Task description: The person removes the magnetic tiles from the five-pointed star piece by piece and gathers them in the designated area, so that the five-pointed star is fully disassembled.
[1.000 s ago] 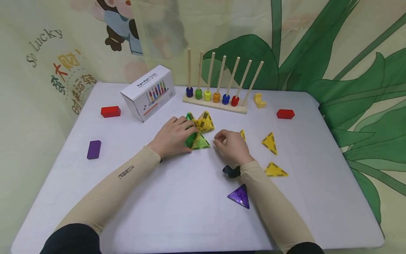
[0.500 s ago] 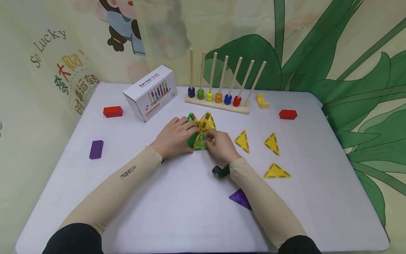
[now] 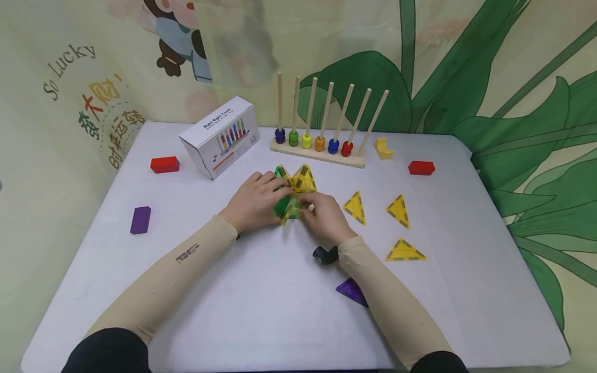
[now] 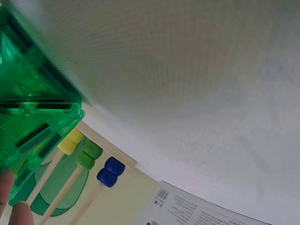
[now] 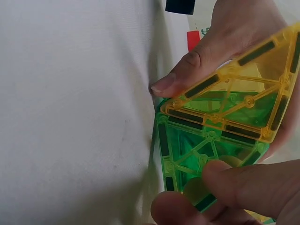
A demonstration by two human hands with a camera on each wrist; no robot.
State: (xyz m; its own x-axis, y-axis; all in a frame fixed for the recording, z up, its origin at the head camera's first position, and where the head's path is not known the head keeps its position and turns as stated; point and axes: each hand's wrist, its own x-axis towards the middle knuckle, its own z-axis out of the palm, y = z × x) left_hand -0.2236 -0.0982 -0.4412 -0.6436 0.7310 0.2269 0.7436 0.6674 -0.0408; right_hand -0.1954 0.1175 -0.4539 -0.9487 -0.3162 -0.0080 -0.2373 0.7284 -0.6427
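A cluster of triangular magnetic tiles stands mid-table, with a yellow tile (image 3: 304, 178) at its back and green tiles (image 3: 282, 206) at its left. My left hand (image 3: 258, 201) grips the green side, fingers over the top and thumb low near the table. My right hand (image 3: 325, 215) pinches a green triangular tile (image 5: 185, 145) between thumb and fingers at the front. Beside that tile, a yellow tile (image 5: 234, 101) stands out towards me, nearly edge-on in the head view. Green tiles (image 4: 35, 103) fill the left edge of the left wrist view. My hands hide part of the cluster.
Loose yellow triangles (image 3: 355, 208) lie right of my right hand. A purple triangle (image 3: 352, 291) is partly under my right forearm. Behind stand a peg rack (image 3: 317, 154) with beads and a white box (image 3: 219, 137). Red blocks (image 3: 422, 168) and a purple block (image 3: 140, 220) lie outward.
My right hand has moved left from beside the loose yellow triangles to the cluster and taken hold of the green tile. A front yellow tile has swung edge-on. My left hand stays in place.
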